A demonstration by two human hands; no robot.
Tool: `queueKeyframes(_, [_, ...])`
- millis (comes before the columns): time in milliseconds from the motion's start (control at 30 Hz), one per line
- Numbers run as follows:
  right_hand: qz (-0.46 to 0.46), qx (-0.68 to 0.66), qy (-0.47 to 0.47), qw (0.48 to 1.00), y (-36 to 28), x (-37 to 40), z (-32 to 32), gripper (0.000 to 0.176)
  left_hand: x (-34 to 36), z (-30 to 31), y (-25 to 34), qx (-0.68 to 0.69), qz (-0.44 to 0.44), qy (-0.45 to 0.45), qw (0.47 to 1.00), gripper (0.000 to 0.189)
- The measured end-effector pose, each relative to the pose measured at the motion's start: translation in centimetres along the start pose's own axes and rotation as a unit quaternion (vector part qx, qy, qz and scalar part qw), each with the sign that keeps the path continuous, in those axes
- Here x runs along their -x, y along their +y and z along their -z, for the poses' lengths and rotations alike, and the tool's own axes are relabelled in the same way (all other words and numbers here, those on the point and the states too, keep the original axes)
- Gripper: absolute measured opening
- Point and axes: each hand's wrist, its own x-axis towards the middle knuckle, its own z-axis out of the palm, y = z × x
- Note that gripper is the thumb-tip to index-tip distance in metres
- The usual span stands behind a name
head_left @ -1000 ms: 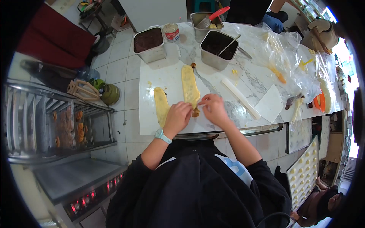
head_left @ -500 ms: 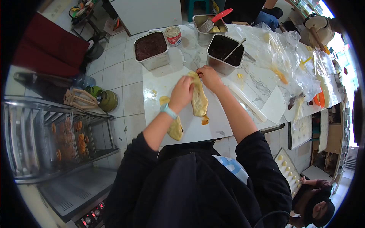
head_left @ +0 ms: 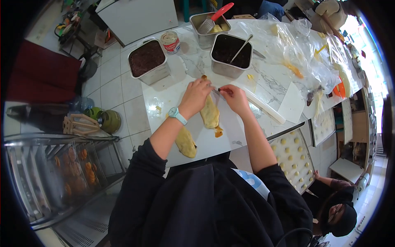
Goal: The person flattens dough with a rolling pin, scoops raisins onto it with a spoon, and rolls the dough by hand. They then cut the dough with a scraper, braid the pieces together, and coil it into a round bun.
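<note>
A long, flat pale-yellow dough strip [head_left: 210, 113] lies on the white table, with a brown smear [head_left: 218, 131] at its near end. My left hand [head_left: 196, 96], wearing a light-blue watch, covers the strip's far part, its fingers bent together; what they grip is hidden. Just to the right, my right hand [head_left: 234, 99] pinches a small dark piece, too small to name. Something thin and greyish shows between the fingertips of both hands. A second filled dough strip [head_left: 186, 142] rests below my left wrist, dark filling showing at its edge.
Behind the hands stand a metal tub of dark red-brown paste [head_left: 166, 68], a can [head_left: 170, 42], a dark-filled tub with a spoon [head_left: 232, 70], and a tub with a red-handled tool [head_left: 222, 11]. A white rolling pin [head_left: 265, 107] lies right. A co-worker holds a tray of dough pieces [head_left: 291, 158].
My hands have drawn apart at the strip's far end, the right one moving right with a small dark piece. The view has shifted, and the co-worker's tray has come closer to the table.
</note>
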Motion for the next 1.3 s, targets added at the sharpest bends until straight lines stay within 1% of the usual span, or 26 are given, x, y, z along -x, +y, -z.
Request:
queueKeyframes(33, [-0.024, -0.019, 0.011, 0.999, 0.2, 1.0, 0.6, 0.017, 0.1, 0.0, 0.3, 0.025, -0.031, -0.062, 0.997, 0.026])
queueKeyframes(67, [-0.028, -0.020, 0.015, 0.999, 0.3, 2.2, 1.2, 0.017, 0.5, 0.1, 1.0, 0.028, -0.036, -0.066, 0.997, 0.026])
queueKeyframes(133, [-0.064, -0.041, -0.010, 0.997, 0.3, 4.9, 1.7, 0.018, 1.8, 0.2, 2.5, 0.069, -0.105, -0.123, 0.984, 0.025])
queueKeyframes(167, [-0.067, -0.041, -0.008, 0.997, 0.3, 6.1, 1.7, 0.018, 2.3, -0.1, 2.7, 0.079, -0.110, -0.155, 0.979, 0.021])
queueKeyframes(300, [-0.104, -0.027, -0.023, 0.994, -0.4, 8.7, 1.5, 0.017, 3.2, -0.5, 2.3, 0.122, -0.125, -0.143, 0.974, 0.016])
queueKeyframes(333, [-0.115, -0.014, -0.036, 0.993, -0.8, 9.0, 1.2, 0.018, 3.3, -0.4, 2.3, 0.157, -0.102, -0.122, 0.975, 0.016])
queueKeyframes(400, [-0.098, -0.018, -0.019, 0.995, -0.7, 9.2, 0.0, 0.017, 3.7, 0.0, 2.5, 0.192, -0.083, -0.105, 0.972, 0.015])
queueKeyframes(467, [-0.052, -0.006, 0.002, 0.999, -1.0, 9.1, -1.0, 0.018, 4.7, 0.6, 3.1, 0.262, 0.012, -0.033, 0.964, 0.011])
queueKeyframes(500, [-0.036, -0.003, 0.020, 0.999, -0.9, 9.0, -1.7, 0.017, 5.0, 0.8, 3.3, 0.262, 0.008, -0.037, 0.964, 0.011])
queueKeyframes(567, [-0.049, 0.007, 0.010, 0.999, -1.6, 9.2, -2.7, 0.017, 5.4, 1.0, 3.6, 0.299, 0.093, -0.042, 0.949, 0.009])
queueKeyframes(633, [-0.057, 0.019, -0.003, 0.998, -1.3, 9.5, -3.2, 0.018, 5.6, 0.9, 3.9, 0.303, 0.091, -0.025, 0.948, 0.009])
queueKeyframes(700, [0.121, 0.074, 0.013, 0.990, 0.2, 10.3, -3.9, 0.026, 5.9, 0.7, 4.4, 0.307, 0.091, -0.007, 0.947, 0.010])
queueKeyframes(767, [0.118, 0.104, -0.005, 0.987, -1.2, 11.6, -2.4, 0.030, 6.2, 0.4, 5.0, 0.302, 0.153, 0.000, 0.941, 0.015])
queueKeyframes(800, [0.115, 0.131, -0.022, 0.984, -1.6, 11.9, -1.8, 0.034, 6.3, -0.3, 4.8, 0.303, 0.153, 0.002, 0.941, 0.015])
queueKeyframes(833, [0.116, 0.132, -0.024, 0.984, -1.1, 12.0, -1.1, 0.034, 6.6, -1.3, 4.3, 0.203, 0.043, 0.001, 0.978, 0.018])
queueKeyframes(867, [0.096, 0.140, -0.023, 0.985, -0.5, 11.8, -0.3, 0.037, 6.5, -1.6, 4.3, 0.099, -0.066, 0.000, 0.993, 0.022])
queueKeyframes(900, [0.075, 0.147, -0.023, 0.986, 0.0, 11.5, 0.2, 0.040, 6.8, -1.8, 4.5, 0.098, -0.065, 0.002, 0.993, 0.022])
queueKeyframes(933, [0.076, 0.148, -0.024, 0.986, -0.2, 11.0, 0.5, 0.040, 7.2, -1.8, 5.1, 0.030, -0.056, -0.040, 0.997, 0.029])
queueKeyframes(967, [0.043, 0.124, -0.002, 0.991, -0.4, 10.4, 0.9, 0.041, 7.7, -1.8, 5.7, -0.038, -0.047, -0.083, 0.995, 0.036])
queueKeyframes(1000, [0.009, 0.100, 0.020, 0.995, -0.7, 10.3, 1.3, 0.043, 8.2, -2.0, 6.5, -0.037, -0.046, -0.082, 0.995, 0.036])
queueKeyframes(1067, [0.013, 0.111, 0.034, 0.993, -1.8, 10.3, 0.7, 0.044, 9.2, -2.2, 7.9, 0.040, 0.049, -0.046, 0.997, 0.048])
queueKeyframes(1133, [0.102, 0.166, 0.030, 0.980, -1.9, 10.6, -0.1, 0.042, 10.2, -2.0, 9.1, 0.042, 0.060, -0.052, 0.996, 0.050])
queueKeyframes(1167, [0.101, 0.164, 0.031, 0.981, -1.9, 11.0, -0.5, 0.042, 10.5, -1.7, 9.5, 0.046, 0.071, -0.059, 0.995, 0.053])
queueKeyframes(1200, [0.129, 0.225, 0.010, 0.966, -1.9, 11.6, -0.9, 0.044, 10.7, -1.5, 9.7, 0.045, 0.071, -0.062, 0.995, 0.053])
queueKeyframes(1233, [0.156, 0.286, -0.012, 0.945, -1.9, 12.0, -1.2, 0.046, 10.8, -1.2, 10.0, 0.003, 0.049, -0.076, 0.996, 0.051])
queueKeyframes(1300, [0.149, 0.315, -0.024, 0.937, -1.3, 12.2, -0.8, 0.049, 10.6, -0.6, 10.2, -0.039, 0.022, -0.090, 0.995, 0.049])
